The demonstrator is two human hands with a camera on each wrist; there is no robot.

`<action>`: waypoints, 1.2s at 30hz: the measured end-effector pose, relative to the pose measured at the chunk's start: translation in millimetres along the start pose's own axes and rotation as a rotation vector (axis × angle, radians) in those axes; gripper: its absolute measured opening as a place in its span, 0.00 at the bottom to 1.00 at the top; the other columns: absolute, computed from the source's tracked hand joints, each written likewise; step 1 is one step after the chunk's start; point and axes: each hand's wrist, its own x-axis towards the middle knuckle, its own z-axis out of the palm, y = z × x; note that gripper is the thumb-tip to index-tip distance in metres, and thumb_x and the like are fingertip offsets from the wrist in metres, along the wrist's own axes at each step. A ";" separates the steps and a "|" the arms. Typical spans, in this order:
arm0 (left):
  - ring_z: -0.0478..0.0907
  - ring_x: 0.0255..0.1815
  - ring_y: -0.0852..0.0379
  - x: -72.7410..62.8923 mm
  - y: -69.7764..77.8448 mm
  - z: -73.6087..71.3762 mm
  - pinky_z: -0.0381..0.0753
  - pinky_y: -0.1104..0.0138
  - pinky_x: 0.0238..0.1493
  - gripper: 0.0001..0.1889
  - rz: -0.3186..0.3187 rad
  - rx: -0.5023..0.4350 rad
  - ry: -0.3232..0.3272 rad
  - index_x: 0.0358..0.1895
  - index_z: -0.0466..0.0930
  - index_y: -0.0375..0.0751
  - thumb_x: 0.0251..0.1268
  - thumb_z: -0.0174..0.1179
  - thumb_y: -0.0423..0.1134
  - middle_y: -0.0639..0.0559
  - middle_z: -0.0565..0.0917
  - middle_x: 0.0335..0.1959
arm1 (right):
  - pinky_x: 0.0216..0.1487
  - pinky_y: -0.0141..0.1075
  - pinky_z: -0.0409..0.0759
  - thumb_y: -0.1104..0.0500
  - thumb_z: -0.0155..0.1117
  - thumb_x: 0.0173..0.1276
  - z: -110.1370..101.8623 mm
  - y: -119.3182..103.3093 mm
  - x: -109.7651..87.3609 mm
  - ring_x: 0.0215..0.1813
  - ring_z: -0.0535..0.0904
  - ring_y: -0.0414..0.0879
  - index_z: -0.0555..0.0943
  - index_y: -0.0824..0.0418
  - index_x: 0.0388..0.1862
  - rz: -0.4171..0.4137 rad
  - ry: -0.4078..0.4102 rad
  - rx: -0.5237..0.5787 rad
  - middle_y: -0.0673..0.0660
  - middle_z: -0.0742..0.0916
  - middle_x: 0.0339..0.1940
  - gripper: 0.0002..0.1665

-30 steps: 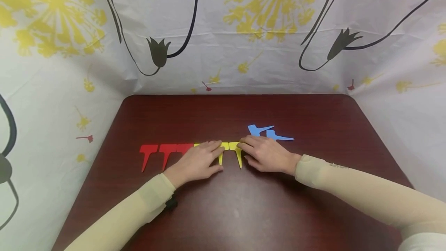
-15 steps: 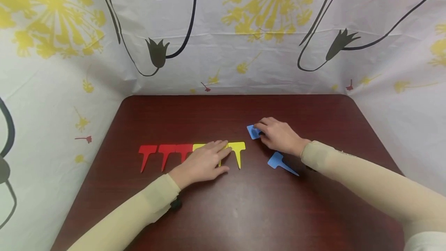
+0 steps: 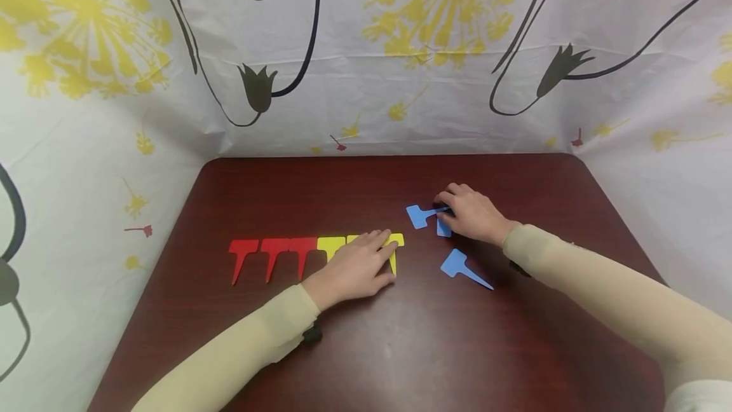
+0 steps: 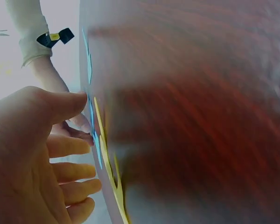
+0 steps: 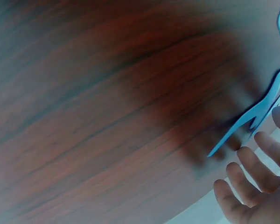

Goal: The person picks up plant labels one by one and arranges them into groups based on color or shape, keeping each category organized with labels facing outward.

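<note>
T-shaped plant labels lie flat on the dark red-brown table (image 3: 515, 336). Three red labels (image 3: 244, 247) and three yellow labels (image 3: 331, 243) form one row, heads at the far side. My left hand (image 3: 356, 267) lies over the yellow ones with fingers extended, covering part of them. My right hand (image 3: 476, 213) is over the blue labels, its fingertips by the stem of the leftmost blue label (image 3: 418, 216). It partly covers a second blue label (image 3: 443, 227). Nearer me lies a third blue label (image 3: 456, 264). In the right wrist view, the loosely bent fingers (image 5: 254, 165) hold nothing visible.
A white cloth with yellow and grey plant prints (image 3: 320, 113) hangs around the back and sides of the table. A small black device (image 3: 311, 334) shows under my left wrist.
My right hand has left the rightmost yellow label and moved back and right to the blue ones, uncovering the nearest blue label. My left hand has slid right along the yellow labels.
</note>
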 end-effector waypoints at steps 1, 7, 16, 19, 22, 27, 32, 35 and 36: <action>0.59 0.77 0.46 0.8 0.7 1.0 0.56 0.59 0.76 0.37 -0.005 -0.001 -0.006 0.77 0.65 0.45 0.72 0.55 0.61 0.42 0.62 0.78 | 0.39 0.48 0.82 0.55 0.68 0.69 -0.1 1.8 -0.4 0.49 0.77 0.53 0.83 0.60 0.55 0.003 0.005 0.004 0.58 0.81 0.50 0.18; 0.58 0.78 0.46 3.3 3.3 7.0 0.55 0.59 0.76 0.37 -0.015 0.000 -0.038 0.77 0.65 0.43 0.73 0.53 0.61 0.42 0.62 0.78 | 0.40 0.47 0.82 0.60 0.67 0.69 2.8 10.1 -4.1 0.45 0.76 0.50 0.84 0.59 0.50 0.021 0.016 0.035 0.56 0.80 0.48 0.11; 0.57 0.79 0.47 4.3 2.8 10.3 0.54 0.58 0.77 0.37 -0.021 -0.005 -0.026 0.76 0.65 0.43 0.73 0.54 0.61 0.42 0.61 0.78 | 0.43 0.46 0.81 0.61 0.70 0.68 3.9 14.3 -2.5 0.45 0.75 0.49 0.84 0.55 0.43 0.052 0.021 0.048 0.54 0.79 0.46 0.06; 0.57 0.79 0.47 4.2 2.2 11.7 0.54 0.58 0.77 0.36 -0.024 -0.006 -0.025 0.76 0.65 0.43 0.73 0.54 0.61 0.42 0.61 0.78 | 0.43 0.45 0.80 0.62 0.70 0.68 4.4 15.9 -1.6 0.46 0.73 0.49 0.84 0.56 0.42 0.058 0.009 0.058 0.53 0.78 0.46 0.05; 0.57 0.78 0.48 4.2 1.5 13.1 0.54 0.58 0.77 0.36 -0.021 -0.005 -0.024 0.76 0.66 0.44 0.73 0.54 0.61 0.43 0.61 0.78 | 0.43 0.44 0.80 0.62 0.70 0.68 4.4 17.2 -1.8 0.46 0.73 0.49 0.84 0.56 0.42 0.058 0.003 0.070 0.53 0.78 0.45 0.05; 0.57 0.78 0.48 4.8 1.3 14.2 0.54 0.58 0.76 0.36 -0.011 0.000 -0.031 0.76 0.66 0.44 0.73 0.54 0.61 0.43 0.62 0.78 | 0.43 0.43 0.80 0.63 0.71 0.67 6.2 21.2 -5.2 0.43 0.74 0.46 0.83 0.56 0.41 0.018 0.048 0.059 0.51 0.80 0.41 0.07; 0.57 0.78 0.48 4.8 0.8 13.4 0.54 0.58 0.77 0.36 -0.009 0.004 -0.043 0.76 0.66 0.44 0.73 0.54 0.61 0.43 0.62 0.78 | 0.41 0.42 0.81 0.67 0.73 0.63 5.2 21.4 -8.2 0.38 0.77 0.43 0.82 0.55 0.41 -0.064 0.137 0.069 0.48 0.82 0.37 0.11; 0.58 0.78 0.48 4.5 0.6 12.3 0.54 0.58 0.77 0.36 -0.012 0.006 -0.043 0.76 0.67 0.44 0.73 0.54 0.61 0.43 0.62 0.78 | 0.42 0.42 0.82 0.68 0.72 0.64 2.4 18.6 -8.3 0.38 0.78 0.41 0.83 0.56 0.41 -0.090 0.161 0.120 0.47 0.84 0.37 0.11; 0.58 0.78 0.48 4.5 0.6 11.9 0.54 0.58 0.77 0.36 -0.013 0.006 -0.042 0.76 0.67 0.44 0.73 0.54 0.61 0.43 0.62 0.78 | 0.42 0.42 0.82 0.68 0.72 0.64 1.5 17.5 -8.3 0.38 0.79 0.40 0.84 0.56 0.42 -0.092 0.163 0.139 0.46 0.84 0.37 0.11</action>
